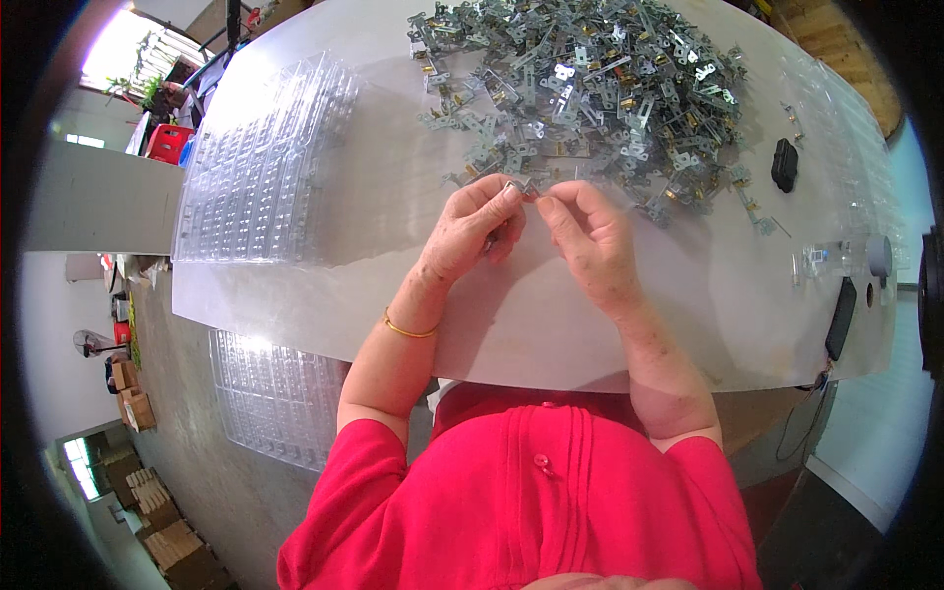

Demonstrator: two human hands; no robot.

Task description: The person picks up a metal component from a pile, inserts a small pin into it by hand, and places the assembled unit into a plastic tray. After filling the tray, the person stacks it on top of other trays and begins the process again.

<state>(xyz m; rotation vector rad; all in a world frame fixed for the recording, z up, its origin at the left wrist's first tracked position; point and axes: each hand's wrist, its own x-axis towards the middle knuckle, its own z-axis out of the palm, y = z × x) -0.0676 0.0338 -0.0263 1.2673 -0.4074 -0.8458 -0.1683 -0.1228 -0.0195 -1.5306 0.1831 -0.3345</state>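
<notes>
My left hand (476, 222) and my right hand (592, 236) meet over the table, just in front of a large heap of small stamped metal brackets (610, 88). Between my fingertips is a small metal part (527, 191), pinched from both sides and mostly covered by the fingers. Thumb and forefinger of each hand are closed on it. The other left fingers curl inward, and something dark shows under them that I cannot make out. Some brackets in the heap carry brass-coloured pieces.
Clear plastic trays with many pockets (265, 167) are stacked at the table's left. More trays (275, 393) sit lower beside the table. To the right lie a black object (784, 165), a clear bottle with a grey cap (836, 258), a black strip (841, 320) and clear plastic sheets (836, 138).
</notes>
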